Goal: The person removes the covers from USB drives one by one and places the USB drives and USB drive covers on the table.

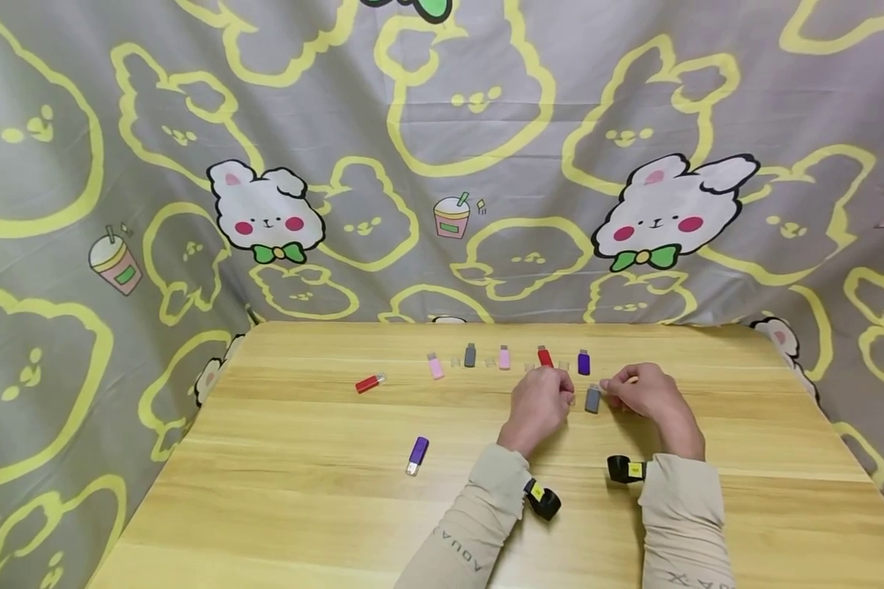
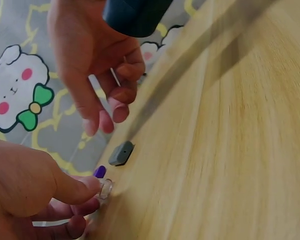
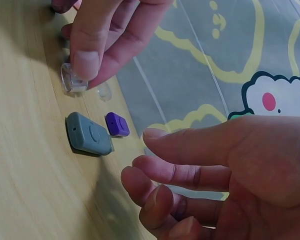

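Note:
My left hand [image 1: 542, 406] pinches a small clear cap [image 3: 72, 81] between thumb and forefinger, close over the table. Just right of it lies a grey USB stick [image 1: 593, 399], uncapped, its connector toward the back. My right hand [image 1: 647, 396] hovers beside that grey stick, fingers loosely bent and holding nothing; in the right wrist view a gap shows between its fingertips and the stick. Behind lies a purple USB stick [image 1: 584, 362] with another clear cap [image 3: 104, 91] near it. A red USB stick [image 1: 545, 356] is partly hidden behind my left hand.
Farther left, the back row continues with a pink USB stick [image 1: 504, 357], a grey one [image 1: 470, 355] and another pink one [image 1: 435, 366], clear caps [image 1: 490, 362] between them. A red stick [image 1: 371, 383] and a purple stick [image 1: 417, 456] lie apart. A patterned curtain [image 1: 383, 196] borders the table.

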{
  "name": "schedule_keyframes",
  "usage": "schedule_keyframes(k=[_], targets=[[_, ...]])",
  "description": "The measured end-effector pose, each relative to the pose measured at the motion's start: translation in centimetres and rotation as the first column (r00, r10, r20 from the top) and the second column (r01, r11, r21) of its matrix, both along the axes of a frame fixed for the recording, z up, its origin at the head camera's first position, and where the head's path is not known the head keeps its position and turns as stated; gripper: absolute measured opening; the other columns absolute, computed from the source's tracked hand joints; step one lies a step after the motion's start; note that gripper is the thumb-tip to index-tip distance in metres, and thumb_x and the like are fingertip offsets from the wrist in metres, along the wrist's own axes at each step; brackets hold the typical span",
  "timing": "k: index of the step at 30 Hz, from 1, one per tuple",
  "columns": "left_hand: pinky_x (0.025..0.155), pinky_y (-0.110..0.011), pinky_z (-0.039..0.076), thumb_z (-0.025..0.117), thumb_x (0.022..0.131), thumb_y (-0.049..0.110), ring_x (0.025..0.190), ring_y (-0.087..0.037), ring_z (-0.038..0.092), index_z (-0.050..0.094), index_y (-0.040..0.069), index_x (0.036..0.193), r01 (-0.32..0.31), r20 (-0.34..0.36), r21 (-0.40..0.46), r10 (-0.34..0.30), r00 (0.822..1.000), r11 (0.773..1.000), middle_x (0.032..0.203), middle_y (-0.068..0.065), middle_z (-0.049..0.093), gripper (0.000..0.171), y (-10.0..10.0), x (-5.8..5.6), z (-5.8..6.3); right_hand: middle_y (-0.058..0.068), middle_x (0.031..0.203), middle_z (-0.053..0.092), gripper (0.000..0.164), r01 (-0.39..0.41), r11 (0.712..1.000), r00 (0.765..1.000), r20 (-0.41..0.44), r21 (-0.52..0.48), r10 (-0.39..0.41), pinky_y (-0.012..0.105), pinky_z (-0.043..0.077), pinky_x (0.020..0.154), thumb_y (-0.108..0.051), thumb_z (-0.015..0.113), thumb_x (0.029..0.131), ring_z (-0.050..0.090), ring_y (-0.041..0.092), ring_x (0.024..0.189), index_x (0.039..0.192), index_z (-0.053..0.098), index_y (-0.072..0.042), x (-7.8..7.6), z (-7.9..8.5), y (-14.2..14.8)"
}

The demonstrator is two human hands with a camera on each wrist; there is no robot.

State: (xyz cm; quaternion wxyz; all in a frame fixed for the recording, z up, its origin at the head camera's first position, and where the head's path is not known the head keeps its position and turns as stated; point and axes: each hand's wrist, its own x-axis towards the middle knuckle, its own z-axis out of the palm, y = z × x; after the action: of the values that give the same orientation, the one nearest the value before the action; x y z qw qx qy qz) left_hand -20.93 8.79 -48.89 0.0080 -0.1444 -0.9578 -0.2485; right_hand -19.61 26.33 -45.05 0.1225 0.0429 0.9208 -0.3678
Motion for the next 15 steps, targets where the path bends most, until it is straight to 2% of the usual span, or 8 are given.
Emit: schedule_keyframes(k=[5,8,11,15], targets=[[0.062,-0.023,0.049,0.071,0.090,0.022,0.074,-0.003,0.058,0.072,0.025,0.079,0.012,-0.020,-0.011,-0.012,1.000,1.000,0.075,0.016,0.062,0.011,-0.3,-0.1,0.0,0.009,0.073,0.066,0.033,-0.002,1.000,1.000,0.002,-0.010,0.002,0.029,0.043,0.058,-0.028,0.062,0.095,0.055,0.019,0.066,0.095,0.066,0.004,-0.1,0.0,-0.4],[0.066,-0.023,0.051,0.069,0.092,0.020,0.078,-0.004,0.060,0.075,0.022,0.086,0.022,-0.012,0.023,-0.022,1.000,0.999,0.082,0.013,0.066,0.008,-1.2,0.0,0.6,0.009,0.073,0.066,0.032,-0.004,1.000,1.000,0.005,-0.006,0.005,0.029,0.042,0.058,-0.029,0.060,0.095,0.055,0.018,0.065,0.097,0.065,0.003,-0.2,-0.1,-0.6],[0.071,-0.024,0.053,0.067,0.093,0.016,0.082,-0.007,0.062,0.076,0.017,0.096,0.027,-0.004,0.096,-0.027,1.000,0.995,0.089,0.008,0.070,0.010,-3.0,0.0,1.7,0.009,0.075,0.068,0.034,-0.012,1.000,1.000,0.001,0.007,0.012,0.031,0.041,0.061,-0.031,0.058,0.096,0.056,0.020,0.068,0.098,0.065,0.002,-0.3,0.1,-0.8],[0.070,-0.023,0.053,0.064,0.095,0.011,0.080,-0.008,0.061,0.075,0.011,0.101,0.051,-0.010,0.203,-0.050,0.999,0.978,0.092,0.003,0.070,0.013,-6.4,-0.3,3.3,0.010,0.079,0.070,0.035,-0.018,1.000,1.000,-0.003,0.008,0.018,0.032,0.042,0.064,-0.033,0.057,0.098,0.059,0.024,0.074,0.100,0.065,0.001,-0.3,0.5,-0.9]])
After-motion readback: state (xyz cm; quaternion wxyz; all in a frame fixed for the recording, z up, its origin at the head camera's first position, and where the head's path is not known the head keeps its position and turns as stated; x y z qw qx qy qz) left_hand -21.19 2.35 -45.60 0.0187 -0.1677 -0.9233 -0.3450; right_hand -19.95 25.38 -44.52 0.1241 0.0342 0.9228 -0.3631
